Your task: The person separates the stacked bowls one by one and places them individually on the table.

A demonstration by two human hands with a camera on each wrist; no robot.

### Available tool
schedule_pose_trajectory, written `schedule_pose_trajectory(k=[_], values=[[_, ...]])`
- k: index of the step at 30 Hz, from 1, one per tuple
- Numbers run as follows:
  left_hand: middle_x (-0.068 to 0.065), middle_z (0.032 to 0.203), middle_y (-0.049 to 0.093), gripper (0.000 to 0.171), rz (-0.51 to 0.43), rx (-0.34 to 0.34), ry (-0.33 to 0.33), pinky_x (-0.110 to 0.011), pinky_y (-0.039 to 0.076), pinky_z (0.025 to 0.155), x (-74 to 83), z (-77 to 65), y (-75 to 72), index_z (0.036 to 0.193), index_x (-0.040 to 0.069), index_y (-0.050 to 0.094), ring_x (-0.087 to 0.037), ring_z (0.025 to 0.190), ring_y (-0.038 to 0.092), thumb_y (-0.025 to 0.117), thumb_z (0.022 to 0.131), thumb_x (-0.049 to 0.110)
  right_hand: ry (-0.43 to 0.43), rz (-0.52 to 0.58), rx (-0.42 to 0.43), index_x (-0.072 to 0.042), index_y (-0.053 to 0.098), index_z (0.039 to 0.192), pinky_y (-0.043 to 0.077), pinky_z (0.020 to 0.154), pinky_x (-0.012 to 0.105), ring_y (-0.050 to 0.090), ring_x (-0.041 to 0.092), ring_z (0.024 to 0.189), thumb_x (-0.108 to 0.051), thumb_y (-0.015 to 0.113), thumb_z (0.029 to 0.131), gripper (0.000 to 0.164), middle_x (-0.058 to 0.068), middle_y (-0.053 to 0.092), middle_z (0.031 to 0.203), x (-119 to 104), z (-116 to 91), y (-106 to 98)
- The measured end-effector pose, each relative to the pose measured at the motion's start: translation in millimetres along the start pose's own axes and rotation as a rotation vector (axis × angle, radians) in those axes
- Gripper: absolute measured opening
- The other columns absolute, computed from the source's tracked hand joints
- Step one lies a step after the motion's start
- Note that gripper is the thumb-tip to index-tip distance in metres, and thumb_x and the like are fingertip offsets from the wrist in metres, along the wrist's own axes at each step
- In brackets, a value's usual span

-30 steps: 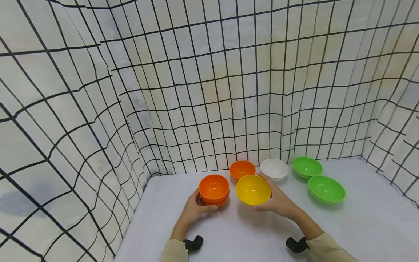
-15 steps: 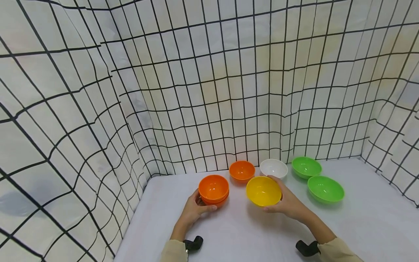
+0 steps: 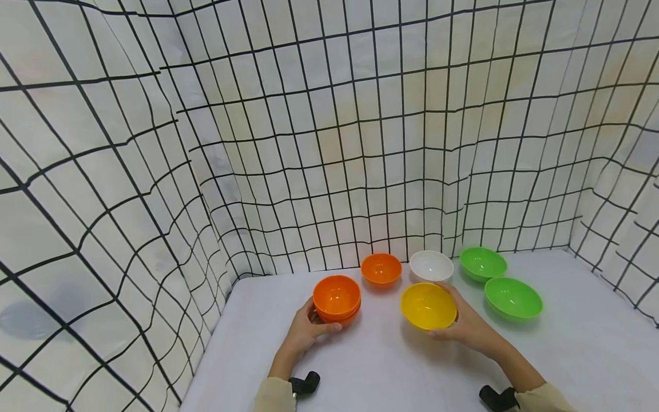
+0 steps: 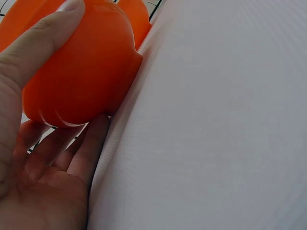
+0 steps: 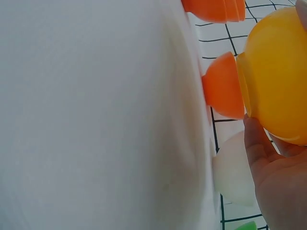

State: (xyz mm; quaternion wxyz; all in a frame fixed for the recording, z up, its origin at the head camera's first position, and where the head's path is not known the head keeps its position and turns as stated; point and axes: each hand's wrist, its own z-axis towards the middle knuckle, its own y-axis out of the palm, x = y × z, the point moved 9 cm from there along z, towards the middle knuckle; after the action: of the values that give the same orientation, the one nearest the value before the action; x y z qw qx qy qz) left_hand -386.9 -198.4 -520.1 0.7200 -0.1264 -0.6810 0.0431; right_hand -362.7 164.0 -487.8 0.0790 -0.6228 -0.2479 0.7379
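My left hand (image 3: 304, 332) grips a stack of orange bowls (image 3: 337, 297) from its left side, thumb along the near wall and fingers round the back. In the left wrist view the orange stack (image 4: 91, 62) stands on the white cloth. My right hand (image 3: 465, 326) holds a yellow bowl (image 3: 429, 306) by its right side, thumb below and fingers at the far rim. The right wrist view shows the yellow bowl (image 5: 278, 72) raised off the cloth. Its open top faces up and slightly toward me.
Behind the yellow bowl are a single orange bowl (image 3: 381, 270) and a white bowl (image 3: 431, 266). Two green bowls (image 3: 483, 264) sit at the right, one nearer me. A white wall with a black grid (image 3: 360, 143) borders the white-covered table (image 3: 381, 377) at the back and sides.
My right hand has carried the yellow bowl to the right and slightly toward me, away from the orange stack. The left hand and its stack have stayed in place.
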Motion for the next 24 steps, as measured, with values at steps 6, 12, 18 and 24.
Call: schedule_pose_trajectory(k=[6, 12, 18, 24], values=[[-0.008, 0.153, 0.053, 0.096, -0.003, -0.011, 0.008, -0.049, 0.041, 0.120, 1.7, 1.4, 0.7, 0.155, 0.017, 0.041, -0.030, 0.140, 0.053, 0.093, 0.075, 0.024, 0.008, -0.013, 0.013, -0.018, 0.021, 0.160, 0.046, 0.108, 0.048, 0.049, 0.033, 0.134, -0.034, 0.091, 0.076, 0.111, 0.013, 0.040, 0.157, 5.5, -2.1, -7.7], [-0.008, 0.153, 0.053, 0.097, -0.017, -0.015, 0.002, -0.048, 0.043, 0.119, 1.2, 3.4, 1.7, 0.155, 0.016, 0.041, -0.030, 0.138, 0.054, 0.093, 0.074, 0.024, 0.006, -0.025, 0.034, -0.014, 0.021, 0.160, 0.043, 0.112, 0.057, 0.047, 0.036, 0.136, -0.034, 0.090, 0.077, 0.110, 0.016, 0.041, 0.156, 13.8, -3.4, -15.6], [-0.008, 0.154, 0.052, 0.098, -0.014, -0.010, -0.006, -0.049, 0.042, 0.120, 0.4, 2.6, 0.1, 0.156, 0.017, 0.041, -0.030, 0.140, 0.052, 0.094, 0.073, 0.026, 0.037, -0.039, 0.031, -0.010, 0.016, 0.161, 0.040, 0.113, 0.064, 0.046, 0.041, 0.137, -0.035, 0.089, 0.078, 0.113, 0.021, 0.036, 0.159, 22.8, -2.2, -21.3], [-0.009, 0.156, 0.050, 0.101, -0.012, -0.003, -0.017, -0.050, 0.041, 0.120, -1.0, 1.0, -1.7, 0.157, 0.016, 0.038, -0.032, 0.142, 0.050, 0.094, 0.073, 0.027, 0.058, -0.081, 0.029, -0.006, 0.015, 0.160, 0.038, 0.113, 0.069, 0.044, 0.046, 0.138, -0.037, 0.090, 0.076, 0.117, 0.026, 0.033, 0.160, 25.2, -0.8, -23.5]])
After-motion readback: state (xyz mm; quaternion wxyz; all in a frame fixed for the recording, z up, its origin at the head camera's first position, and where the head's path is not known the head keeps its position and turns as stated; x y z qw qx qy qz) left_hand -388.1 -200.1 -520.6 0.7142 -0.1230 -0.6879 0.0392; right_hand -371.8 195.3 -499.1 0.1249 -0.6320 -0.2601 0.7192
